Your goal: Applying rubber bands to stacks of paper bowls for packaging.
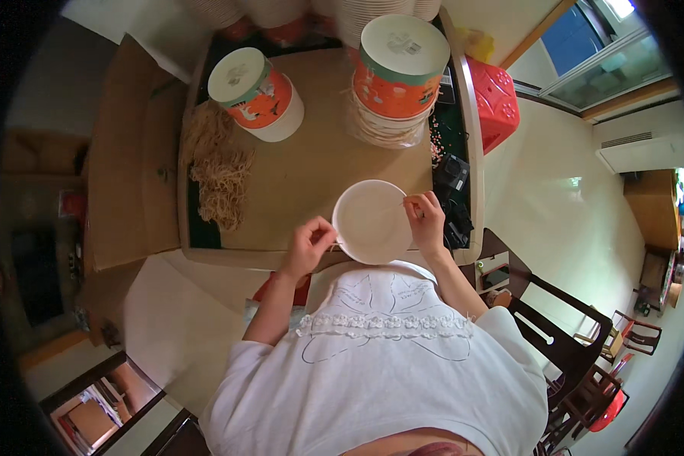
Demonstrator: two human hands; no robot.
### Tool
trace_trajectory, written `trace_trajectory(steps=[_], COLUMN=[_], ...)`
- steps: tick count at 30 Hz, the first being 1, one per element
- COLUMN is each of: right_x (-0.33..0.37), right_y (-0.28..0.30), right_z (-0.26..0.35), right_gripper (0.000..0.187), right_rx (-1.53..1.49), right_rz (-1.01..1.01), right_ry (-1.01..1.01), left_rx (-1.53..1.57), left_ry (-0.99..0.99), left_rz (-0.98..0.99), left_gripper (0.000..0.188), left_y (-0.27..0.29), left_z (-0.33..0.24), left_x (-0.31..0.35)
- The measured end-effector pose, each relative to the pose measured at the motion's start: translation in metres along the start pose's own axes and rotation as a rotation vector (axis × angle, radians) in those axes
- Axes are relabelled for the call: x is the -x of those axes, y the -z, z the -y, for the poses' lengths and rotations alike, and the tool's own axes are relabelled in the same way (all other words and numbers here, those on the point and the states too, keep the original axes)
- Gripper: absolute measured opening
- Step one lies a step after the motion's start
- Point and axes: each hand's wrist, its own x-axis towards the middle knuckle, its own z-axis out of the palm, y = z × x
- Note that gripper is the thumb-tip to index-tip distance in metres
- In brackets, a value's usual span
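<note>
A white paper bucket [372, 222] stands near the front edge of the table, its round open mouth facing up. On its left side, my left hand [311, 245] is closed in a pinch by the rim, with a thin pale cord showing at the fingertips. My right hand [424, 219] pinches at the opposite side of the rim, where a short bit of thin cord shows. Whether the cord passes through the bucket wall is too small to tell. Bundles of tan paper cords [224, 182] lie at the table's left.
At the far left of the board stands an orange-and-white bucket with a lid [260, 95]; a bagged stack of similar buckets [397, 87] is at the far right. A black camera [452, 173] lies by the right edge. A cardboard box [133, 167] flanks the left, a red stool [494, 102] the right.
</note>
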Motion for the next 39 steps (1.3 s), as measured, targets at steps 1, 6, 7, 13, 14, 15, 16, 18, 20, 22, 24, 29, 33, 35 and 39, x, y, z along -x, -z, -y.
trace_trajectory(steps=[1,6,7,13,14,15,16,18,20,22,24,29,33,35,39], right_x=[0.000,-0.001,-0.001,-0.005,-0.007,-0.009,-0.010,-0.011,-0.012,-0.012,-0.012,-0.012,-0.013,-0.013,-0.012], right_y=[0.000,0.001,0.001,0.002,0.002,0.002,0.001,0.002,0.003,0.005,0.005,0.006,0.012,0.016,0.023], right_z=[0.000,0.008,0.006,0.008,0.008,0.008,0.008,0.005,-0.005,-0.011,-0.004,-0.003,0.001,0.000,0.005], right_gripper=[0.010,0.009,0.010,0.009,0.008,0.007,0.007,0.007,0.008,0.010,0.009,0.007,0.005,0.003,0.003], right_rx=[-0.001,-0.066,-0.061,-0.046,-0.062,-0.076,-0.075,-0.221,-0.205,-0.173,-0.163,-0.161,-0.201,-0.232,-0.251], right_rz=[0.006,0.057,0.046,0.080,0.071,0.061,0.061,0.112,0.136,0.155,0.143,0.138,0.201,0.238,0.249], right_ry=[0.003,0.012,0.025,-0.036,-0.023,-0.010,-0.006,-0.262,-0.262,-0.249,-0.243,-0.218,-0.279,-0.278,-0.174], left_rx=[-0.041,0.110,0.080,-0.385,-0.384,-0.366,-0.348,-0.427,-0.464,-0.406,-0.382,-0.365,-0.222,-0.166,0.104], left_ry=[0.029,-0.019,0.056,0.188,0.185,0.234,0.283,0.189,-0.004,-0.043,0.069,0.061,0.112,0.130,0.272], left_rz=[-0.064,-0.432,-0.405,-0.147,-0.150,-0.153,-0.155,-0.195,-0.297,-0.312,-0.336,-0.341,-0.333,-0.305,-0.246], left_gripper=[0.008,0.011,0.026,0.057,0.057,0.052,0.048,0.034,0.020,0.016,0.018,0.018,0.017,0.017,0.015], left_y=[0.005,0.005,0.011,0.010,0.004,-0.003,-0.008,-0.014,-0.012,-0.012,-0.012,-0.012,-0.006,-0.003,-0.001], left_z=[0.006,0.035,0.040,0.063,0.060,0.058,0.055,0.046,0.057,0.065,0.056,0.057,0.051,0.049,0.042], left_x=[-0.005,-0.035,-0.035,-0.004,-0.001,0.001,0.003,0.002,0.004,0.003,0.001,-0.001,-0.001,0.001,0.002])
